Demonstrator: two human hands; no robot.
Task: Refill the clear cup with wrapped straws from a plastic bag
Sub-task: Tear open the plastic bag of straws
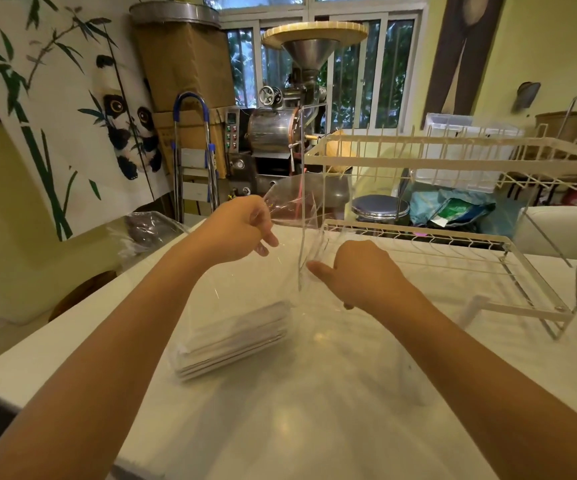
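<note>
Left hand (245,227) pinched bag (290,209) rim, raised above tabletop (314,410). Right hand (356,271) closed on opposite bag edge, lower, fingers curled; exact grip hidden behind knuckles. Bag mouth stretched between both hands, film clear and hard to trace. Straws (235,336) lay in flat wrapped stack inside bag's lower end, resting on tabletop below left forearm. Cup not clearly made out; possibly the faint clear shape near the right forearm, could not tell. Rack (453,258) stood just behind right hand. Step judged: opening bag. Best done by pulling edges apart evenly, keeping stack flat, widening mouth enough for one hand to reach in without tearing film or spilling straws.
</note>
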